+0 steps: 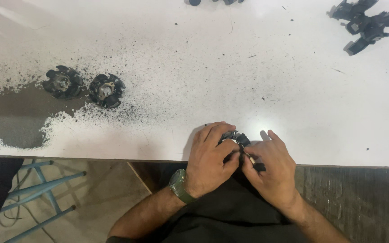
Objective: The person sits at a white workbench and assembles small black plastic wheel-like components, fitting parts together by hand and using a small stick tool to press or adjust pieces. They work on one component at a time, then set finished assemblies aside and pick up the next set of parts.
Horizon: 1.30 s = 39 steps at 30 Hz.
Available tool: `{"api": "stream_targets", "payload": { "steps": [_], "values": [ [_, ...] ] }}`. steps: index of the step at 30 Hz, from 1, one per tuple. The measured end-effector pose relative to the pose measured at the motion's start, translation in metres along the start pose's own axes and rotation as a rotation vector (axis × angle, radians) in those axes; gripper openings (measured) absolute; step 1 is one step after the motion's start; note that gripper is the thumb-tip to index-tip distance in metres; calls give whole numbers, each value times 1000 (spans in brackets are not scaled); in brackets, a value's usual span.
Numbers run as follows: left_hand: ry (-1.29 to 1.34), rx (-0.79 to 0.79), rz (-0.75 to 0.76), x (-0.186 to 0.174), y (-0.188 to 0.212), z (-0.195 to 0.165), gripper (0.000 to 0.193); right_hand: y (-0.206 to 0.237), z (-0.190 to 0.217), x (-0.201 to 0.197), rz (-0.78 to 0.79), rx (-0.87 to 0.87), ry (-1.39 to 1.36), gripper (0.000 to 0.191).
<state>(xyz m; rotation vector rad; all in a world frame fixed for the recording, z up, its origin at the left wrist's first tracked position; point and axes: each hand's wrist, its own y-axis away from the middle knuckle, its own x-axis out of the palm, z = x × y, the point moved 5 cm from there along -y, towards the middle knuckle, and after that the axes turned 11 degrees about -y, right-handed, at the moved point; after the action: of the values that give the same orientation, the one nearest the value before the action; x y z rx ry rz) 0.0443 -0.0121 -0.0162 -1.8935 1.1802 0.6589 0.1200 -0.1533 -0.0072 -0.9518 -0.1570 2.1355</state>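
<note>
A small black plastic part (236, 138) sits at the bench (248, 67) front edge, pinched between left hand (210, 157) and right hand (271, 168), fingers closed on it. Two round black rotor pieces (84, 86) lie at ten o'clock; black clips (365, 22) at one o'clock.

Both forearms are bare, with no sleeves showing. The left hand (210, 162) has a green wristwatch (179, 185) at the wrist. The right hand (271, 168) seems to wear nothing. Dark clothing (221, 220) covers the lap.
</note>
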Motion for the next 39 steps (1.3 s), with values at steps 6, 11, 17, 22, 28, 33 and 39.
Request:
{"api": "stream_targets", "payload": {
  "steps": [6,11,17,22,28,33,39],
  "values": [
    [-53,-28,-69,3,-3,-2,12,-1,1,-1,-5,-6,-2,26],
    [-66,-44,-93,10,-2,1,10,2,-2,0,-12,13,-32,25],
    [-69,-35,-127,13,0,2,11,8,1,2,-53,-29,-52,26],
    [-66,-27,-158,13,2,2,11,7,4,4,-35,-71,34,29],
    [-43,-19,-144,10,3,3,11,5,5,4,10,-31,65,28],
    [39,-58,-157,0,1,6,17,7,6,-3,-97,-91,-27,26],
    [-88,23,-60,-4,-8,9,20,7,-7,2,-116,-55,-29,24]
  ]
}}
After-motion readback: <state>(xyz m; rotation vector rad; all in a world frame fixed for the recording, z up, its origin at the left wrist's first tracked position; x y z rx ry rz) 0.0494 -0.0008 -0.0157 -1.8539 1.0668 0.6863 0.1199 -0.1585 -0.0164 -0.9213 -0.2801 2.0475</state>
